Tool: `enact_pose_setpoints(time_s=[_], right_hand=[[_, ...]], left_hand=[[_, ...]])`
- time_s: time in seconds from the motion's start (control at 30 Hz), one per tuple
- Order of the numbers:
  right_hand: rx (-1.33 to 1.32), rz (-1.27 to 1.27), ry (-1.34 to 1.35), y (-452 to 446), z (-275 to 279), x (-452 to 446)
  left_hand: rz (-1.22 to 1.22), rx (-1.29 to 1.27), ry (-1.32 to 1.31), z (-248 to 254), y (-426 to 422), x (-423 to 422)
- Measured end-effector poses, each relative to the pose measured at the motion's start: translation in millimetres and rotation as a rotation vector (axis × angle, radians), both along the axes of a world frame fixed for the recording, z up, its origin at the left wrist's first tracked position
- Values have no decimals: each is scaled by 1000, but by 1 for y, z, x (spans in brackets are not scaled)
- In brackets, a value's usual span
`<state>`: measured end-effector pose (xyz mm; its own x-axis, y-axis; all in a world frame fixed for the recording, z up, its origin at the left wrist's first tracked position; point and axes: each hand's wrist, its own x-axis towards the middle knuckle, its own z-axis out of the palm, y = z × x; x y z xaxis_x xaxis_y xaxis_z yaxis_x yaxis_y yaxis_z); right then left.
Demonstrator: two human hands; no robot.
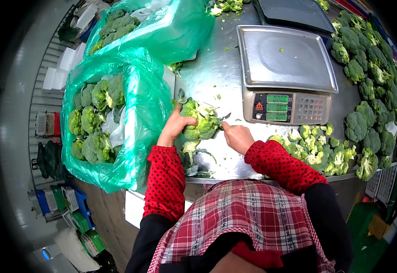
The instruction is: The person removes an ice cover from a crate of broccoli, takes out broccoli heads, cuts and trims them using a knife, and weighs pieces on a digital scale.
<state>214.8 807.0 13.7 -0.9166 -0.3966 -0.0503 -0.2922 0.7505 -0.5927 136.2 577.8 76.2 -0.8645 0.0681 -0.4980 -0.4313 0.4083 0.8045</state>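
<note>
A head of broccoli [200,122] is held just above the metal table [235,98], its cut side and pale stalks partly showing. My left hand [176,126] grips it from the left, thumb across its near side. At its right edge my right hand [238,137] is closed, fingers curled; a small dark piece shows at the fingertips, too small to tell whether it is a leaf or a blade. Broccoli trimmings [191,148] and leaf scraps lie on the metal below my left hand.
On the left stands a box lined with a green plastic bag [148,98], holding several broccoli heads; another green-lined box [180,34] is behind it. A weighing scale [287,59] stands ahead. Cut florets [319,148] lie near my right sleeve, and a broccoli pile [367,59] lines the right side.
</note>
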Motion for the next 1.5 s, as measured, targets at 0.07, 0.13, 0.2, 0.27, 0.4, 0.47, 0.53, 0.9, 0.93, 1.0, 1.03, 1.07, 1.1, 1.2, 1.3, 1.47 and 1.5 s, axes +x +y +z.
enact_pose_setpoints(time_s=[0.07,0.13,0.2,0.27,0.4,0.47,0.53,0.9,0.93,1.0,1.03,1.07,1.1,1.2,1.3,1.47,1.5], right_hand=[[17,-75,5,-9,0,1],[29,-81,-30,-11,9,-1],[49,-91,-64,-13,7,-5],[23,-146,-66,-18,-6,-13],[-356,-171,-721,3,18,-33],[-595,-131,-1125,19,2,-42],[-816,-71,-1300,31,18,-36],[-560,-282,-542,-1,-14,17],[-407,-150,-270,-4,-13,21],[-215,21,-54,-13,6,27],[-150,56,-42,-17,13,27],[-92,61,-53,-20,13,26],[-34,64,-63,-22,12,26],[40,15,48,-29,1,27],[108,-47,14,-34,-9,19],[-425,-93,-846,-7,18,11],[-422,-96,-850,0,15,13]], left_hand=[[-58,-197,87,-1,6,3],[-65,-261,107,19,21,11],[-63,-226,87,29,32,17],[-68,-335,187,11,41,21],[-79,-345,296,8,40,26],[-92,-324,313,7,33,32],[-34,-78,355,-6,14,41],[305,-3,380,-6,-16,78],[283,-43,398,-9,-18,77],[267,-68,385,-8,-15,76],[246,-90,374,-6,-12,73],[234,-147,374,-3,-8,72],[235,-148,374,0,-5,72],[260,-122,325,4,2,71],[250,-179,351,-2,8,71],[277,-223,469,-6,11,78],[334,-138,541,-10,7,80]])
